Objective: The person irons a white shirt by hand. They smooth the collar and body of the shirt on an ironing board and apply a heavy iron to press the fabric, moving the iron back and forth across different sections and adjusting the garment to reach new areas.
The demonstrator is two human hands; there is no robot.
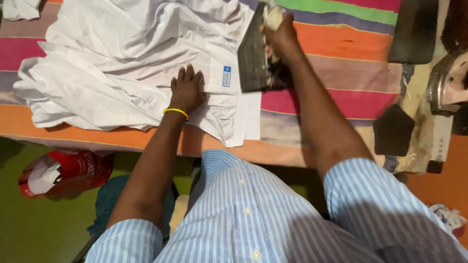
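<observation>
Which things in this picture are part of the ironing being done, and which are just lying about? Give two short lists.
In use:
- white shirt, flattened by the left hand
- dark iron, held by the right hand
- striped ironing cloth underneath

Lying about:
- red bag on the floor
- dark pad
- second iron at the right edge

warm, even indoor light, white shirt (122,58) slightly overexposed, floor dim, soft shadows under the arms, mild blur.
</observation>
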